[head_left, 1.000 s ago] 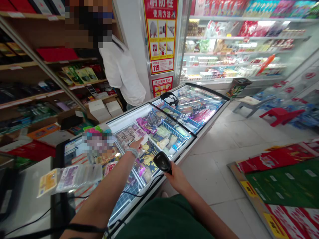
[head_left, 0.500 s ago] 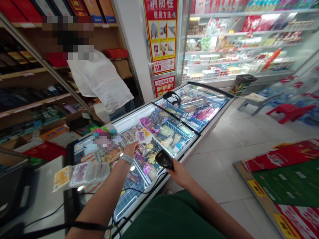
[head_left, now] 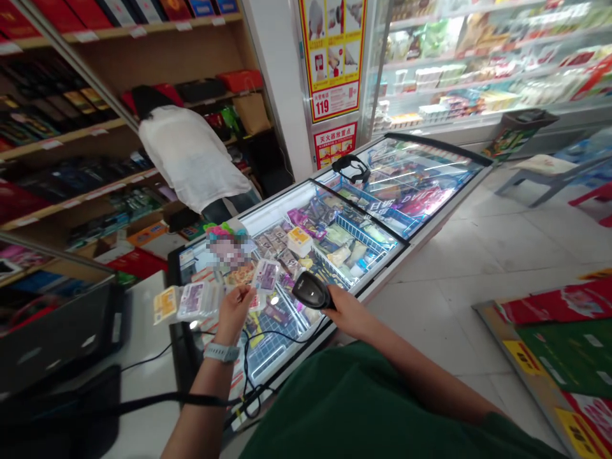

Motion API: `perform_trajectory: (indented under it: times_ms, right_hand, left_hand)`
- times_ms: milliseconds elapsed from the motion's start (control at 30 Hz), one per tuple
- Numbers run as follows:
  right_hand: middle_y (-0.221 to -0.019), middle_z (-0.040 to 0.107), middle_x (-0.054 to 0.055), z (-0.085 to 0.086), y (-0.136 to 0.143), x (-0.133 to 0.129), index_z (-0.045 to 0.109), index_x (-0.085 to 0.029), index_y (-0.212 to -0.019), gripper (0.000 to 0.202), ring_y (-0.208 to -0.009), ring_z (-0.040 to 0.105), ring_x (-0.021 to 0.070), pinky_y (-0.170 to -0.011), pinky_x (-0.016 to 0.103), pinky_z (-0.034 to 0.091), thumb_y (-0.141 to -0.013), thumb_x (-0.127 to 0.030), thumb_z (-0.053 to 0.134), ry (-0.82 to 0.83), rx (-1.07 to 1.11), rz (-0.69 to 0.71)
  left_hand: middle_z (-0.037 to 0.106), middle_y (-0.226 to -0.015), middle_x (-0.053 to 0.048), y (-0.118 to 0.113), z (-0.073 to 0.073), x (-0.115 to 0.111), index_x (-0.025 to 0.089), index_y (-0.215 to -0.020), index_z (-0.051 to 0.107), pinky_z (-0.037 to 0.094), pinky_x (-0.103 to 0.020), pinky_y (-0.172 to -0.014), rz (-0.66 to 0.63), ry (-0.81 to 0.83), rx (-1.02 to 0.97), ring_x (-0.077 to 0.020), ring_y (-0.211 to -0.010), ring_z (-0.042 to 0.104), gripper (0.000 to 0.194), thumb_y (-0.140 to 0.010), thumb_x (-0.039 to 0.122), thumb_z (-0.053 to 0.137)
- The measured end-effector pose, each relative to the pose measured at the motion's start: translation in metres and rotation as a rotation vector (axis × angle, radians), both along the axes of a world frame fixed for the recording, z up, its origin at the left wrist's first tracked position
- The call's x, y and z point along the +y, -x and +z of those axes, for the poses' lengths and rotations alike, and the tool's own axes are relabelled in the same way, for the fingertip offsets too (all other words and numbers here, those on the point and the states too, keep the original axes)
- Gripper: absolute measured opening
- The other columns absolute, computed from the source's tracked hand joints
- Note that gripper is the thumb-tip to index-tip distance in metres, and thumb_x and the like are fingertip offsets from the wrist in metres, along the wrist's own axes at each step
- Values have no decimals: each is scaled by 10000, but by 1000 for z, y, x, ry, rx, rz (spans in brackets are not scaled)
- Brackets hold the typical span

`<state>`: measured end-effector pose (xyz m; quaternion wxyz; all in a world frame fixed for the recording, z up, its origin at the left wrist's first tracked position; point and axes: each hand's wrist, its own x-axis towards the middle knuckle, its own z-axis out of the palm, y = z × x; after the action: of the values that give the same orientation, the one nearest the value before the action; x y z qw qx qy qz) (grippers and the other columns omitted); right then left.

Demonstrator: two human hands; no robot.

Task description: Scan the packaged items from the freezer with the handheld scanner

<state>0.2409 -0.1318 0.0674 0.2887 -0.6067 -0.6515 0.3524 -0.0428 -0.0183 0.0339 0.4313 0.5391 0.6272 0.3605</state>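
My left hand (head_left: 236,311) pinches the edge of a flat clear plastic pack (head_left: 266,276) with a purple label, over the glass-topped freezer (head_left: 282,191). My right hand (head_left: 350,312) is wrapped round the handle of a black barcode scanner (head_left: 310,291), its head close to the right of the pack. Beyond them on the glass sits a small stack of orange-labelled packs (head_left: 299,241). Left of my left hand stands a row of similar purple-labelled packs (head_left: 192,301), with an orange-labelled pack (head_left: 165,304) at its end.
Black cables (head_left: 282,333) trail across the near freezer edge. A black strap device (head_left: 351,168) lies on the far glass. On the left is a counter with a dark machine (head_left: 52,331). A person in white (head_left: 191,153) bends at the shelves. A grey stool (head_left: 540,172) stands right.
My left hand has drawn back from the orange-labelled stack, bringing the purple-labelled pack nearer the scanner. The view has shifted left and down. The person in white has bent lower toward the shelves.
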Motion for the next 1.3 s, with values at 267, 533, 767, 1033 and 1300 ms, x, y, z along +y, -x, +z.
perform_trajectory:
  times_ms: [267, 533, 767, 1033, 1300]
  right_hand:
    - [-1013, 584, 69, 12, 18, 7, 518, -184, -1034, 255, -971, 563, 211, -856, 323, 426, -810, -135, 628, 6, -25, 151]
    - [-1003, 587, 62, 8, 23, 12, 534, -188, -1020, 239, -944, 565, 204, -844, 322, 432, -808, -129, 627, 0, -28, 194]
    - [-981, 581, 65, 12, 24, 16, 515, -186, -985, 194, -908, 572, 205, -817, 317, 438, -829, -151, 625, 11, -48, 221]
    - [-955, 573, 57, 8, 26, 22, 500, -193, -961, 190, -897, 561, 212, -803, 323, 435, -822, -144, 619, 9, -59, 240]
    - [-997, 580, 69, 1, 24, 28, 504, -184, -998, 238, -936, 565, 220, -830, 324, 426, -806, -124, 631, 33, -70, 221]
  left_hand:
    - [678, -789, -7, 14, -2, -28, 185, -883, 656, 470, -293, -761, 43, -19, -20, -178, -773, 615, 465, -649, 585, 696]
    - [669, -774, -3, 18, -3, -34, 182, -867, 649, 463, -293, -736, 60, -31, -22, -167, -738, 602, 458, -652, 584, 699]
    - [668, -763, -5, 24, -12, -32, 186, -882, 656, 458, -293, -718, 50, -33, -16, -167, -727, 602, 418, -684, 551, 695]
    - [668, -757, -2, 23, -11, -32, 175, -876, 663, 453, -288, -722, 82, 2, -54, -157, -722, 596, 442, -654, 552, 727]
    - [667, -710, 7, 29, -27, -28, 176, -805, 670, 440, -267, -664, 254, 154, -137, -142, -682, 599, 444, -601, 563, 749]
